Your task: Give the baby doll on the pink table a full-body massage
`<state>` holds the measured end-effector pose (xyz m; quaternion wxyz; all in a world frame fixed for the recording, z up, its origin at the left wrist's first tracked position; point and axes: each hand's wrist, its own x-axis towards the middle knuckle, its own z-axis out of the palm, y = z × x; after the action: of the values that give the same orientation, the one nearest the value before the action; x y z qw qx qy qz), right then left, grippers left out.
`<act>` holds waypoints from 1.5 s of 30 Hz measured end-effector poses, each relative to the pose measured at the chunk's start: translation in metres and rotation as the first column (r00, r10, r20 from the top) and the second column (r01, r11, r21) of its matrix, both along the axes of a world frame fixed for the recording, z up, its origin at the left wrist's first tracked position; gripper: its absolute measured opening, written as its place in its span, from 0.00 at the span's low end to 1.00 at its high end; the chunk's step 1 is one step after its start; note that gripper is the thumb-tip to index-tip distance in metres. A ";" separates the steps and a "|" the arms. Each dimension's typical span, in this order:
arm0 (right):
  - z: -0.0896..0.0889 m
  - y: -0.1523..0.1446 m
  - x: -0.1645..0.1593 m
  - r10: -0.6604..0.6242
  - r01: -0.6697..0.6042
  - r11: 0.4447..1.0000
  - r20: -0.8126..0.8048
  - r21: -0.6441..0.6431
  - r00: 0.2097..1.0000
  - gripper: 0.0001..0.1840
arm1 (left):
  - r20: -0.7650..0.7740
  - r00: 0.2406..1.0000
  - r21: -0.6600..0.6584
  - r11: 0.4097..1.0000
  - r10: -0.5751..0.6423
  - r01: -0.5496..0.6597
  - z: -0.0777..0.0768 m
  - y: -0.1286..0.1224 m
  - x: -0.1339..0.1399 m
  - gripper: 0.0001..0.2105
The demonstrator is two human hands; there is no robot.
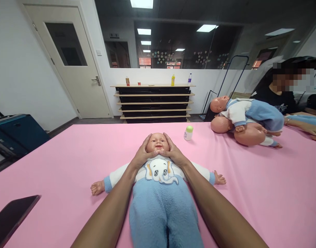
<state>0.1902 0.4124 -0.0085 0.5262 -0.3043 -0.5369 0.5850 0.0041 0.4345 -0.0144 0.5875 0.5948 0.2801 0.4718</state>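
Observation:
A baby doll (pixel 164 196) lies on its back on the pink-covered table, its arms spread wide and its head away from me. It wears a white and blue fleece suit with an elephant on the chest. My left hand (pixel 144 151) cups one side of the doll's head (pixel 158 142), fingers along the temple and thumb under the chin. On the other side my right hand (pixel 175 151) does the same, and the two thumbs nearly meet below the mouth. Beyond my right hand stands a small white bottle with a green cap (pixel 188 133).
The pink table cover (pixel 70 162) spreads around the doll. A dark phone (pixel 13 217) lies at the lower left. More dolls (pixel 247 119) are piled at the right, near a seated person (pixel 276 89). Behind the table are stacked shelves (pixel 154 98) with bottles on top.

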 end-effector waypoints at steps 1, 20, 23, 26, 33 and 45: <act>0.000 0.000 0.000 0.003 -0.003 1.000 -0.014 -0.016 1.000 0.57 | 0.011 1.000 -0.008 1.000 -0.010 0.010 0.001 0.000 0.000 0.50; -0.002 0.004 0.001 0.085 -0.098 0.993 -0.171 -0.065 0.982 0.56 | 0.057 0.998 -0.030 1.000 -0.008 0.010 -0.008 0.007 -0.002 0.46; -0.002 0.007 0.002 0.125 -0.148 0.986 -0.250 -0.075 0.960 0.54 | 0.085 0.996 -0.058 0.998 -0.012 0.017 -0.010 0.010 -0.003 0.40; -0.003 0.007 0.001 0.096 -0.115 0.991 -0.249 -0.065 0.964 0.49 | 0.060 0.998 -0.050 0.999 0.005 -0.002 -0.010 0.010 -0.002 0.40; -0.003 0.003 0.001 -0.064 0.061 0.996 0.037 0.068 0.997 0.57 | -0.029 0.999 -0.003 0.999 0.036 -0.036 -0.006 0.006 -0.003 0.51; -0.008 0.010 0.001 0.049 -0.053 0.998 -0.164 -0.020 0.985 0.49 | 0.119 0.993 -0.091 0.996 -0.009 0.020 -0.010 0.011 -0.002 0.44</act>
<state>0.1908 0.4228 -0.0162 0.5496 -0.2478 -0.4922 0.6279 0.0019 0.4451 -0.0246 0.6332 0.5403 0.2618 0.4884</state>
